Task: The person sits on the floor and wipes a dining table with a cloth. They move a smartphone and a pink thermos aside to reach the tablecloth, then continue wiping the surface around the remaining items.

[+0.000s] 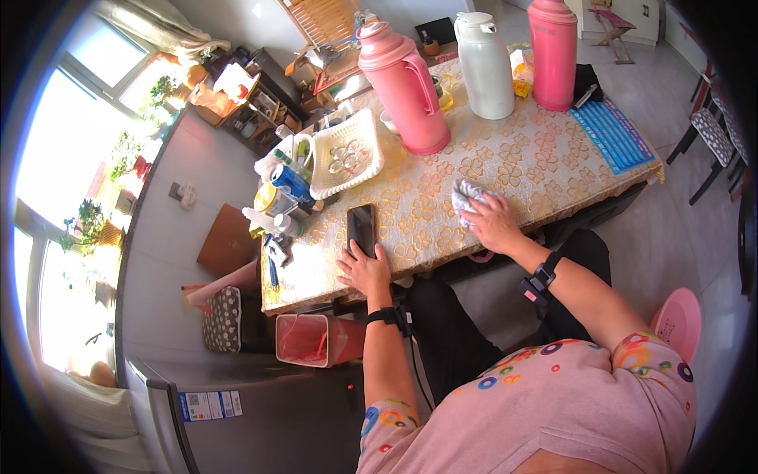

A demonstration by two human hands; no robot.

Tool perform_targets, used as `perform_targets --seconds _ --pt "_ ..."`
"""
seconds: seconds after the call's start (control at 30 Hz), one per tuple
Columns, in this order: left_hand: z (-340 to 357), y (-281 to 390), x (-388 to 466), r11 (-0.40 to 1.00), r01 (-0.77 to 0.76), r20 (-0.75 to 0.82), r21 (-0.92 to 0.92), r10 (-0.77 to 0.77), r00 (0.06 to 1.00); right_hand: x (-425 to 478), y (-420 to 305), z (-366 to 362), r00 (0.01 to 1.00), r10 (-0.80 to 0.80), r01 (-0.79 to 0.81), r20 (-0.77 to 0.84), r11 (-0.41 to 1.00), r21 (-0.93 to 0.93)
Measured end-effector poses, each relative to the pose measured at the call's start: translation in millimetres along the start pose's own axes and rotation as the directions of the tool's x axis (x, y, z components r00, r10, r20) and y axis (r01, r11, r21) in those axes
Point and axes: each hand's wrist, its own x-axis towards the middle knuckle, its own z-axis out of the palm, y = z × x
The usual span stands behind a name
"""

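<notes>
My left hand (pixel 367 274) lies at the near edge of the table with its fingers spread. Its fingertips touch the lower end of a black smartphone (pixel 361 224), which lies flat, screen up. Under the fingers of my right hand (pixel 495 225) is a crumpled white cloth (pixel 465 198), pressed onto the tablecloth (pixel 423 207) with its gold flower pattern. Part of the cloth is hidden by those fingers. A white plastic basket (pixel 374 172) holding several clear glass items stands beyond the phone.
Two pink thermos flasks (pixel 408 98) (pixel 553 65) and a white vacuum jug (pixel 484 71) stand toward the far side. A blue printed sheet (pixel 616 136) lies at the right. A blue can (pixel 293 185) and small bottles crowd the left edge. Below is a pink bin (pixel 302 340).
</notes>
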Motion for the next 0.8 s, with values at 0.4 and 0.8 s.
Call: perform_targets --seconds 0.4,0.8 --pt "1.6 1.4 -0.7 1.0 0.0 -0.032 0.01 0.0 0.999 14.5 -78.1 20.1 0.925 -0.376 0.369 0.045 0.922 0.119" --pt "1.2 1.1 0.1 0.999 -0.006 -0.024 0.041 0.007 1.0 15.4 -81.9 30.5 0.907 -0.422 0.416 -0.006 0.89 0.185"
